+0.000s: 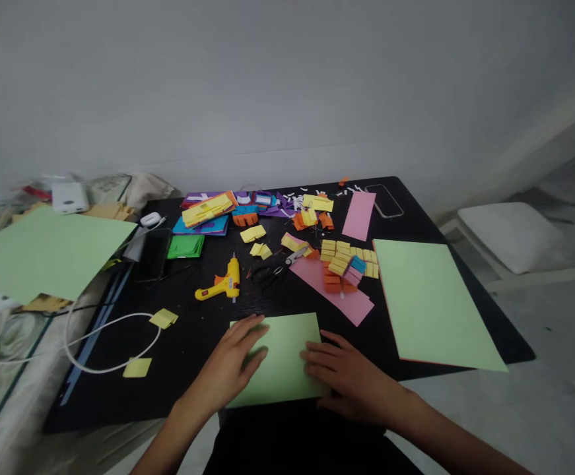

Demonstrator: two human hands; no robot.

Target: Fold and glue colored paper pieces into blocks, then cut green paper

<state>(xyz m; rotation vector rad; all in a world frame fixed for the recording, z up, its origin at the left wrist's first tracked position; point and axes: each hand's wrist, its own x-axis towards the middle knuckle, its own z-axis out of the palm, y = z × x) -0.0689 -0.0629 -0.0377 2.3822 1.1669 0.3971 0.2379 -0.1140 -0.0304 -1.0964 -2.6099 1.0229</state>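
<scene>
A light green paper point(284, 356) lies flat at the front edge of the black table, between and beneath my two hands. My left hand point(232, 359) rests on its left side, fingers apart. On its right side lies my right hand point(339, 373), its fingers spread over the edge of the paper. Beyond the paper are a yellow glue gun point(222, 282) and scissors point(287, 259). Pink paper strips point(351, 303) lie past my right hand, partly under stacked small yellow and orange paper pieces point(339, 264).
Larger green sheets point(436, 303) lie at the right, and another green sheet point(49, 251) at the far left. A white cable point(109, 369) loops over the table's left side. Folded coloured papers point(208, 210) and a phone point(153, 255) sit farther back. A white stool point(509, 237) stands at right.
</scene>
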